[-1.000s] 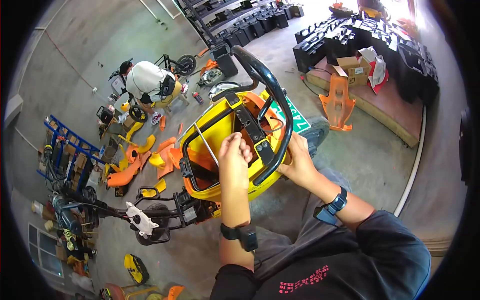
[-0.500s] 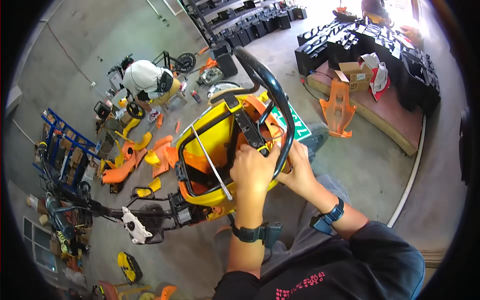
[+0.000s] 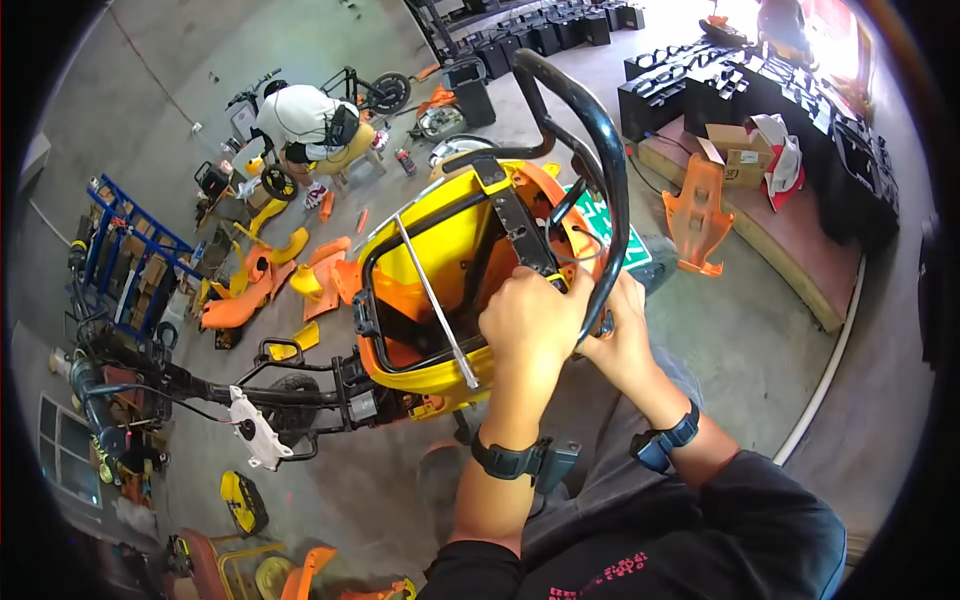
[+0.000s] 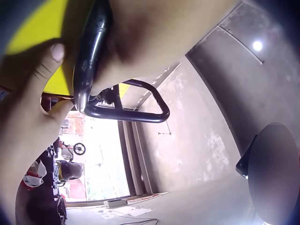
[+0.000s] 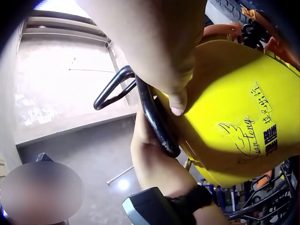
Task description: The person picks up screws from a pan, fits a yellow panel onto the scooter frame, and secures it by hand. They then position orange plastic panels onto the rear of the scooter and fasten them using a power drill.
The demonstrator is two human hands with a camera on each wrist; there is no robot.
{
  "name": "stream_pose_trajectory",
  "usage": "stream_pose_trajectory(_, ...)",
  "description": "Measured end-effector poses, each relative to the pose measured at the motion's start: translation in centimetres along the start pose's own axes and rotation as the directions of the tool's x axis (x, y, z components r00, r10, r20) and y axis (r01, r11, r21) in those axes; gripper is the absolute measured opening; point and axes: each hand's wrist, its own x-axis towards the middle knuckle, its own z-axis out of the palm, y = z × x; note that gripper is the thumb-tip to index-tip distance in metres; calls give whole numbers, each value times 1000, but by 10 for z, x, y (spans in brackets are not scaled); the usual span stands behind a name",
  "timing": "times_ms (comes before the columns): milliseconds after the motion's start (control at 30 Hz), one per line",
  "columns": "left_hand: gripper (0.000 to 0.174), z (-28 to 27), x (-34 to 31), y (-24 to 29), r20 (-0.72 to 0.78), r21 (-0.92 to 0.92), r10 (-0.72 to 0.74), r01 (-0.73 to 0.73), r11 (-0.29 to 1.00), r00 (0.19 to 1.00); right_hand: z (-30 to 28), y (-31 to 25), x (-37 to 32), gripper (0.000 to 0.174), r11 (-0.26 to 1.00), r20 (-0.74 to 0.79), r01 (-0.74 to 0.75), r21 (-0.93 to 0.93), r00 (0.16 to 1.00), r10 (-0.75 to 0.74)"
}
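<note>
A yellow motorbike tail body (image 3: 416, 262) with an orange inner edge stands before me, a black tubular grab rail (image 3: 618, 190) rising from its rear. My left hand (image 3: 530, 318) bends over the rear of the frame, close to the rail's mount, its fingertips hidden underneath. Just outside the rail's lower end is my right hand (image 3: 627, 338). In the right wrist view its thumb (image 5: 177, 104) lies against the yellow side panel (image 5: 225, 89), while the other fingers are out of sight. I cannot tell what either hand holds. A long silver rod (image 3: 436, 305) lies across the body's opening.
A green plate (image 3: 632, 245) and a tyre stick out behind the rail. Orange and yellow panels (image 3: 240, 305) litter the floor at left, near a seated person (image 3: 305, 118). An orange panel (image 3: 697, 215) leans against a low platform (image 3: 790, 235), with black battery boxes beyond.
My left hand, earlier raised over the opening with curled fingers, has moved right and down to the rail's mount, uncovering the silver rod. The right hand stays by the rail. The view has shifted slightly.
</note>
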Motion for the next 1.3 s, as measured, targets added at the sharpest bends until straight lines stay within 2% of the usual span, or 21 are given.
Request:
stream_pose_trajectory(100,70,-1,0,1,-7,22,11,-11,1000,1000,-2,1,2,90,999,-6,40,20,999,-40)
stream_pose_trajectory(167,71,1,-1,2,-22,78,8,-6,997,1000,-1,-1,-5,89,1000,-43,13,26,999,-12)
stream_pose_trajectory(200,73,-2,0,4,13,87,-29,27,996,1000,15,15,-22,70,979,-136,-50,195,988,78)
stream_pose_trajectory(267,75,8,1,0,-44,122,31,-26,992,999,34,39,-50,45,860,-208,-218,461,916,344)
stream_pose_trajectory(300,76,11,1,-1,-37,143,33,-27,989,999,49,62,-70,30,850,-256,-295,437,865,432)
stream_pose_trajectory(333,76,11,0,0,-41,163,35,-27,986,999,64,82,-91,27,707,-210,-349,615,792,574)
stream_pose_trajectory(400,79,11,0,3,-17,189,5,-2,982,1000,61,101,-123,24,858,-228,-339,387,866,445)
stream_pose_trajectory(433,79,11,0,4,-14,185,-5,8,983,1000,57,99,-127,23,809,-156,-410,421,846,509)
stream_pose_trajectory(467,80,12,0,4,-9,178,-18,20,984,1000,61,100,-125,24,809,-192,-378,451,844,501)
stream_pose_trajectory(533,81,14,2,3,5,158,-16,15,987,1000,47,84,-110,25,859,-187,-304,411,894,406)
stream_pose_trajectory(567,81,13,-1,6,-4,152,-25,25,988,1000,44,85,-108,25,852,-144,-338,401,895,423)
stream_pose_trajectory(667,82,17,3,2,-6,110,11,-10,994,1000,43,100,-108,24,924,-200,-290,249,918,342)
stream_pose_trajectory(733,85,17,3,1,6,141,20,-20,990,1000,43,104,-105,25,907,-127,-300,297,929,349)
stream_pose_trajectory(800,88,17,4,2,18,120,-1,-2,993,1000,44,103,-98,30,824,-2,-345,449,922,387)
stream_pose_trajectory(900,90,18,4,1,8,107,24,-25,994,1000,38,100,-78,35,845,37,-328,423,938,346)
stream_pose_trajectory(967,88,19,6,-2,-9,100,37,-36,994,999,44,108,-68,42,486,229,-455,746,861,454)
stream_pose_trajectory(1000,88,18,4,-3,-18,97,35,-33,995,999,43,113,-66,47,434,266,-476,765,847,461)
stream_pose_trajectory(1067,85,16,1,2,-18,124,28,-26,992,999,35,110,-57,45,332,378,-539,774,815,440)
stream_pose_trajectory(1200,80,14,2,3,6,129,18,-18,991,1000,32,102,-49,47,425,398,-565,707,815,421)
stream_pose_trajectory(1267,78,15,2,0,-15,126,9,-7,992,1000,22,97,-41,51,236,557,-661,713,737,383)
stream_pose_trajectory(1300,78,15,3,0,-2,126,7,-7,992,1000,26,102,-40,53,242,558,-656,715,744,369)
